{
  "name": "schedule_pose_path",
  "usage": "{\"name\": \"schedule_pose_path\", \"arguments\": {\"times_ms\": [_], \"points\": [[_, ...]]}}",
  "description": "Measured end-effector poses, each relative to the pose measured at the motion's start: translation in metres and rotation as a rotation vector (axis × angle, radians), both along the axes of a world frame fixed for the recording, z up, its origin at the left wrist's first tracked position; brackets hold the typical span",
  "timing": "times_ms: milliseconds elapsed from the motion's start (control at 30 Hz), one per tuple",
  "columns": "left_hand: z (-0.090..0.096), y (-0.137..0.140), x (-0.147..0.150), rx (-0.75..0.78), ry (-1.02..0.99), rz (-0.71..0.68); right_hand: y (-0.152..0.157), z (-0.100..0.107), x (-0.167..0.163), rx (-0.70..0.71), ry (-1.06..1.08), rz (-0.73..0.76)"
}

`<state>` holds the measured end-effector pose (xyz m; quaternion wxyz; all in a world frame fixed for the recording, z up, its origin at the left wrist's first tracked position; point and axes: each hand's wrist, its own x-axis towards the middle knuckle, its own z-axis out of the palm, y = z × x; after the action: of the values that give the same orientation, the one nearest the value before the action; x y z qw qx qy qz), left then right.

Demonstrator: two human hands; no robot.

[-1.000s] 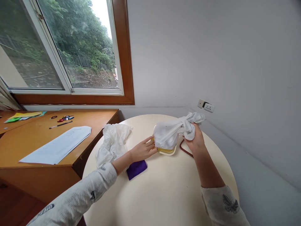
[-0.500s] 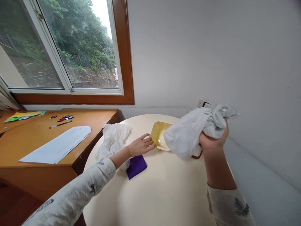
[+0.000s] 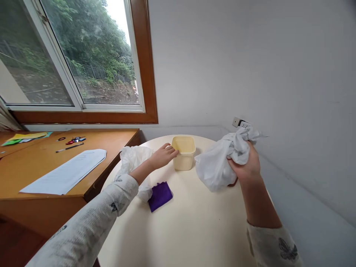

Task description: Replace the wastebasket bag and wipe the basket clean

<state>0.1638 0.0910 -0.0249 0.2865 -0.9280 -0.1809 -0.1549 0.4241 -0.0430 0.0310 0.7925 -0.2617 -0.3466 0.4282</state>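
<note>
A pale yellow plastic container (image 3: 184, 162) stands upright and uncovered toward the back of the round table. My left hand (image 3: 163, 155) is at its left side, with bent fingers gripping the rim. My right hand (image 3: 247, 163) is closed around the bunched, twisted neck of a white plastic bag (image 3: 214, 165). The bag's full lower part hangs to the right of the container, and its contents are hidden. Behind my left wrist lies a crumpled white plastic bag (image 3: 134, 157). A folded purple cloth (image 3: 160, 196) rests in front of it.
The cream round table (image 3: 194, 230) stands against the wall. On the wooden desk (image 3: 75, 142) at left are paper sheets (image 3: 68, 172), a pen (image 3: 69, 147) and small items. A brown curved thing (image 3: 233, 183) shows partly below the held bag. A wall socket (image 3: 240, 123) is behind.
The yellow container has gone from tilted to upright, shifting slightly left and back with my left hand. My right hand and its bag have moved a little left and down.
</note>
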Motion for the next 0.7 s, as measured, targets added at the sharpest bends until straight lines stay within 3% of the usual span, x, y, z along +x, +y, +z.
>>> {"name": "schedule_pose_path", "arguments": {"times_ms": [167, 333, 467, 600, 700], "points": [[0.011, 0.015, 0.003, -0.059, 0.014, 0.108, 0.007, -0.018, -0.004, -0.170, -0.098, 0.050], [0.021, 0.022, 0.007, -0.099, -0.020, 0.149, 0.006, -0.029, -0.002, -0.395, -0.468, 0.045], [0.027, 0.004, 0.010, -0.176, -0.131, 0.140, 0.001, -0.027, -0.005, -0.476, -0.799, 0.164], [0.020, -0.033, 0.016, -0.740, -0.421, -0.005, -0.003, -0.016, -0.017, -0.450, -1.007, 0.310], [0.007, -0.058, 0.026, -1.097, -0.494, -0.169, -0.006, -0.003, -0.029, -0.436, -1.158, 0.264]]}}
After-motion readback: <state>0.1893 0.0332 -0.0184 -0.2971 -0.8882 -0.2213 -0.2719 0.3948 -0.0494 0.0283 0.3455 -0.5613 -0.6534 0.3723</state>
